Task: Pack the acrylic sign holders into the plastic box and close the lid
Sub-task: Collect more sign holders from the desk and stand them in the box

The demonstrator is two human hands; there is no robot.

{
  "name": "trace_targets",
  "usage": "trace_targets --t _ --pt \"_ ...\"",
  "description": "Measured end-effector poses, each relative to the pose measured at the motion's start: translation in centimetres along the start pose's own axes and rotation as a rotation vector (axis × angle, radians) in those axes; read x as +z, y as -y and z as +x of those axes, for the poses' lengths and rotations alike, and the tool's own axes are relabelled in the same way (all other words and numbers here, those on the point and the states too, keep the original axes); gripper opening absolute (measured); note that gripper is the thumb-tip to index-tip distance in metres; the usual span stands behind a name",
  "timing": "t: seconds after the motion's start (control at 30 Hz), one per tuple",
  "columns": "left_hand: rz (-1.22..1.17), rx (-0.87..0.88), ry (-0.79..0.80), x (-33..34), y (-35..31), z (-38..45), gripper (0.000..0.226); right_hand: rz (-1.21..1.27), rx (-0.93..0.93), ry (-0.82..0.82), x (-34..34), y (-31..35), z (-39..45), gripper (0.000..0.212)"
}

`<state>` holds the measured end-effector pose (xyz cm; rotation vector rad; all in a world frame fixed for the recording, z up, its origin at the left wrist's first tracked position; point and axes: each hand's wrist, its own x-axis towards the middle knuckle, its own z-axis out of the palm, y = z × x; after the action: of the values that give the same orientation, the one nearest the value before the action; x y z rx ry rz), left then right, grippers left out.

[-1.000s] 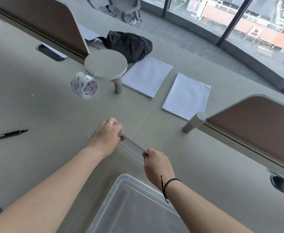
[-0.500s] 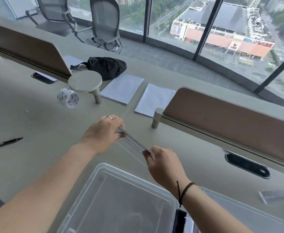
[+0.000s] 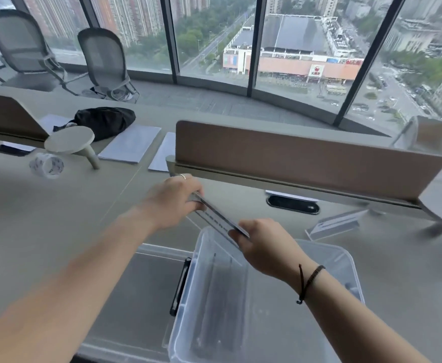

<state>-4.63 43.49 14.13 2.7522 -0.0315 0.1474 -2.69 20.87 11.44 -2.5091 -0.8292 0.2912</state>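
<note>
Tall windows back a grey table (image 3: 44,218). Both hands now hold the sign holder (image 3: 218,218) above the open box (image 3: 345,260), newly in view at lower centre: left hand (image 3: 175,200) and right hand (image 3: 264,247) pinch its ends. Lowering it in comes next.
</note>
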Motion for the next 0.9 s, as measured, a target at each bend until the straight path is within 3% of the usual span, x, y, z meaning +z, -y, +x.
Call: trace_targets --t 0.37,0.67,0.8,0.9 --pt "0.059 0.132 0.216 8.3 -10.0 -1.2 0.011 -0.106 0.17 0.221 -0.5 -7.6 -8.8 0.037" --pt "0.088 0.215 0.296 12.1 -12.9 -0.5 0.009 -0.004 0.258 0.148 2.0 -10.4 -10.3 0.032" --pt "0.049 0.238 0.243 14.0 -12.9 -1.1 0.019 0.095 0.319 0.084 3.8 -11.8 -10.8 0.03" --pt "-0.048 0.182 0.202 15.3 -11.5 -2.1 0.045 0.18 0.391 0.055 5.9 -13.1 -11.9 0.031"
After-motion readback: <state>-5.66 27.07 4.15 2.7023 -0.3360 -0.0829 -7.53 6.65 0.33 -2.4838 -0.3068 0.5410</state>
